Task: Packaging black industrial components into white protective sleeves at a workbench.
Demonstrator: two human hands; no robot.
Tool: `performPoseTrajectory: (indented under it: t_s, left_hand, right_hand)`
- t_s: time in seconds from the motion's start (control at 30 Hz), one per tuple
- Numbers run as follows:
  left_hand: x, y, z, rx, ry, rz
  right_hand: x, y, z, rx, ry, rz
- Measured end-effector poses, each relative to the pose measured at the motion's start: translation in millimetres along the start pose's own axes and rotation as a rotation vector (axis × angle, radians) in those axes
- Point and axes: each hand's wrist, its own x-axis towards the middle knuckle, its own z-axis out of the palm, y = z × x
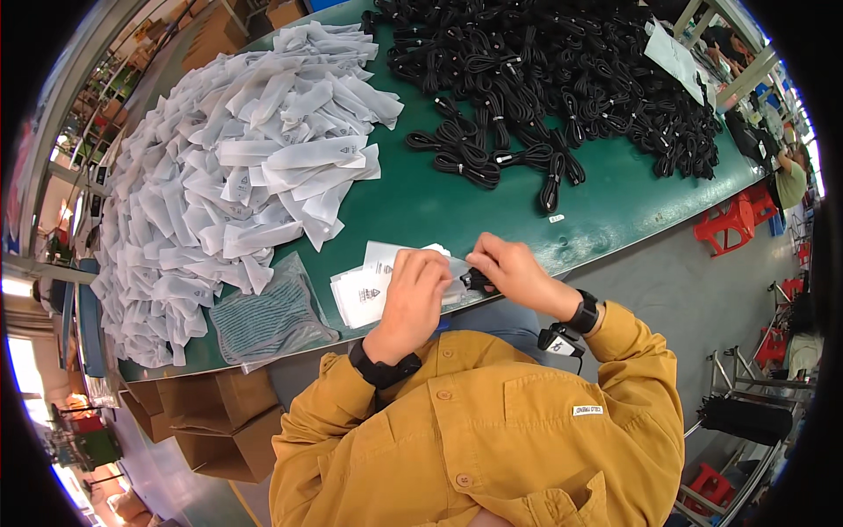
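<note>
My left hand (414, 294) is closed, its fingertips pinching the edge of a thin whitish bag (456, 266) beside a stack of flat bags. Close by on the right, my right hand (511, 268) has its fingers closed on a coiled black cable (475, 281), which is at the bag's mouth. Fingers partly hide both cable and bag, so how far the cable is inside cannot be made out. The stack of flat white printed bags (351, 299) lies on the table's near edge, next to my left hand.
A large heap of filled white bags (255, 149) covers the left of the green table (615, 211). Bundled black cables (527, 88) are piled at the far right. A clear bag with striped grey-green cloth (272, 321) lies near the front edge. Cardboard boxes (219, 422) stand below; red stools (727, 224) at right.
</note>
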Motion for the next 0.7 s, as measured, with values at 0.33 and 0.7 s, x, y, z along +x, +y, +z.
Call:
performPoseTrajectory:
  t_s: [0.33, 0.7]
  left_hand:
    - [27, -22, -42, -0.961, 0.053, -0.568]
    - [21, -36, -68, -0.028, 0.114, -0.341]
  right_hand:
    - [-5, -26, -4, -0.089, 0.339, -0.93]
    - [14, 61, -82, -0.92, 0.746, -0.214]
